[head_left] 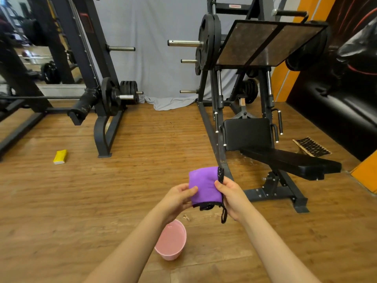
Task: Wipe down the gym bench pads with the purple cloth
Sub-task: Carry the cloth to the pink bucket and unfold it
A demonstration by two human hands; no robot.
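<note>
Cloth [205, 185] folded, held up in mid-air between both hands, well short of the bench [289, 160]; left hand [178, 198] fingers pinching its left edge, right hand [232, 198] fingers pinching the right edge. Pink bowl [172, 241] on floor below. Wiping apparently not yet begun; seat pad [247, 133] and long pad both left to do.

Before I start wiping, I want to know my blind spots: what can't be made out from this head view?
- Purple cloth: folded, far side hidden; edges covered by left hand and right hand.
- Pink bowl: near rim hidden behind the left forearm.
- Bench pad: underside and far edge out of sight.
- Seat pad: wet or dusty, too small to tell.
</note>
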